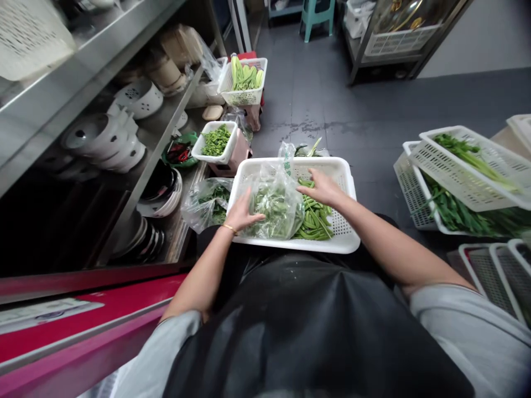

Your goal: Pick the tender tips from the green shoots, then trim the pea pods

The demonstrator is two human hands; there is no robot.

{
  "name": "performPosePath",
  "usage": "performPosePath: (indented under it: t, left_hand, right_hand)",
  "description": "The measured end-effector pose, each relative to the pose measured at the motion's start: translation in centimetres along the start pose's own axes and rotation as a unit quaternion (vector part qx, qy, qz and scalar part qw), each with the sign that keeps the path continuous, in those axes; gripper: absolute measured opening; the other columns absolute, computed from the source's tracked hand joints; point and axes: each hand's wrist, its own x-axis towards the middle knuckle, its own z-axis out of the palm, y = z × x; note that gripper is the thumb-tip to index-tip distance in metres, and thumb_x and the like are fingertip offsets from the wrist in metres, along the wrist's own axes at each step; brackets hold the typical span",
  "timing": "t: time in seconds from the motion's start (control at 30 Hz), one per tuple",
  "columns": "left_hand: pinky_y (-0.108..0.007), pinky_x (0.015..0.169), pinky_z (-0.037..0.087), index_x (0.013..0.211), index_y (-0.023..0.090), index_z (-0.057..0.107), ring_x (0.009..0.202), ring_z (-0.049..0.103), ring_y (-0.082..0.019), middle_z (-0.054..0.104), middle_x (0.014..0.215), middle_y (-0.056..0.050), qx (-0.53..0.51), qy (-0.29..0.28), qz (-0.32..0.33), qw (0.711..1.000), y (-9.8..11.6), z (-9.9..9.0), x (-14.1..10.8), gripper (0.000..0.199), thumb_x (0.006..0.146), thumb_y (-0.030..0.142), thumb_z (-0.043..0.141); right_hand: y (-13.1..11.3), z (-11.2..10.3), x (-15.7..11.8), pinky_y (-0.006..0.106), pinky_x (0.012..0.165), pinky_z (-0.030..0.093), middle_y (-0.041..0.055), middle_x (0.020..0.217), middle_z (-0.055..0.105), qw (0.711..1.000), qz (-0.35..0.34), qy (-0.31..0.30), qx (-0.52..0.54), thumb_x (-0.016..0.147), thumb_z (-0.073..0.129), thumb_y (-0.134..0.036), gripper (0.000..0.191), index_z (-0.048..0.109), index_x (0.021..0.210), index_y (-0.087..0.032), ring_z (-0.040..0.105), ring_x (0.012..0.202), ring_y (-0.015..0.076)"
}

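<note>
A white perforated basket [347,239] rests at my lap. In its left and middle part lies a clear plastic bag [276,207] with green leafy vegetables inside. Long green pods [314,221] are loose to the right of the bag. My left hand [244,214] is at the bag's left side, thumb and fingers spread apart. Above the pods, at the bag's upper right, my right hand [321,188] has its thumb and fingers apart. Neither hand holds anything that I can see.
A small basket of cut greens [215,141] and a bag of leaves [209,202] stand at left, beside metal shelves [166,110] with bowls. Further back is a basket of pale green vegetables [245,77]. Stacked baskets of greens [468,177] are at right.
</note>
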Motion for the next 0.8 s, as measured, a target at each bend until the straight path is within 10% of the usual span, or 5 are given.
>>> performPosePath:
  t: [0.2,0.33,0.53,0.7,0.8]
  left_hand:
    - [-0.033,0.083,0.046,0.109,0.021,0.067,0.089,0.057,-0.020,0.059,0.087,-0.007,0.078,-0.011,0.077,0.994,0.3,1.3,-2.8,0.032,0.081,0.014,0.051]
    - [-0.030,0.078,0.047,0.075,0.019,0.070,0.083,0.056,-0.018,0.060,0.085,-0.006,0.110,-0.035,0.113,0.987,-1.6,-1.1,-8.7,0.021,0.079,0.010,0.051]
    - [-0.033,0.087,0.048,0.079,0.019,0.071,0.101,0.057,-0.020,0.061,0.106,-0.008,0.073,-0.004,0.088,0.993,-1.2,-2.1,-11.4,0.022,0.077,0.009,0.051]
    - [-0.046,0.106,0.034,0.073,0.020,0.072,0.127,0.042,-0.029,0.051,0.134,-0.007,0.080,-0.054,0.179,0.979,2.6,-3.3,-9.1,0.017,0.073,0.012,0.057]
    - [-0.047,0.106,0.034,0.071,0.022,0.072,0.123,0.046,-0.027,0.061,0.123,-0.006,0.098,-0.145,0.206,0.963,4.4,-3.6,-8.9,0.018,0.072,0.012,0.057]
  right_hand:
    - [-2.0,3.6,2.6,0.032,0.081,0.041,0.0119,0.097,0.068,0.998,-0.011,-0.026,0.049,0.082,0.055,-0.028,0.030,0.064,0.105,-0.011,0.058,0.087,0.0199]
    - [0.5,1.9,-2.1,0.028,0.071,0.042,0.0068,0.087,0.070,0.996,-0.036,-0.043,0.064,0.082,0.048,-0.021,0.021,0.068,0.087,-0.016,0.060,0.076,0.0166]
    - [4.4,1.1,-9.3,0.029,0.064,0.046,0.0050,0.080,0.066,0.992,-0.091,-0.080,0.044,0.083,0.048,-0.027,0.019,0.065,0.087,-0.017,0.060,0.067,0.0158]
    - [-1.5,0.4,-6.1,0.033,0.075,0.050,0.0129,0.117,0.058,0.973,-0.198,0.104,0.062,0.090,0.046,-0.036,0.039,0.054,0.122,-0.017,0.061,0.091,0.0185]
    - [-6.7,1.6,-1.9,0.042,0.094,0.039,0.0137,0.127,0.054,0.930,-0.368,0.000,0.004,0.091,0.044,-0.042,0.051,0.045,0.135,-0.017,0.051,0.114,0.0245]
